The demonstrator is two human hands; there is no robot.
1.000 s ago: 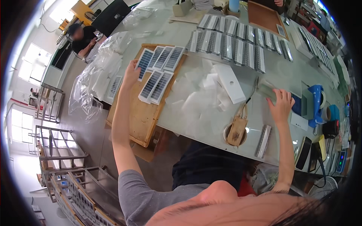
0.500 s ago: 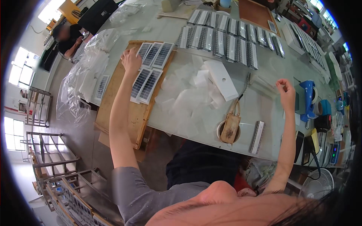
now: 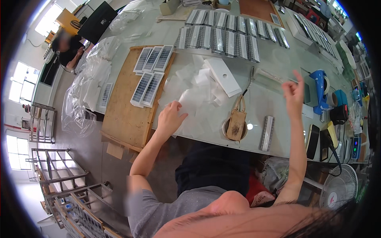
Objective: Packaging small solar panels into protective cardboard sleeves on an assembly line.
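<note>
My left hand (image 3: 170,119) hovers over the near edge of a loose pile of translucent white sheets (image 3: 184,93), thumb and fingers apart, holding nothing I can see. My right hand (image 3: 294,95) is raised over the right side of the table, index finger stretched up and the other fingers loosely bent, with nothing visible in it. A clear film strip (image 3: 270,80) lies just left of it. Between the hands, a stained tan block with a loop and cord (image 3: 238,125) rests in a round holder. To its right lies a narrow silver-and-white panel strip (image 3: 268,133).
A wooden board (image 3: 121,115) on the left carries several small solar panels (image 3: 147,88). Beyond the sheets lies a white box (image 3: 223,77). Rows of panel strips (image 3: 230,43) fill the far side. A tape dispenser (image 3: 318,91) and phone (image 3: 312,142) stand right; a person (image 3: 68,53) sits far left.
My left hand has left the solar panels on the board and come right and nearer, to the sheets. My right hand's index finger has straightened upward. The whole view has shifted slightly.
</note>
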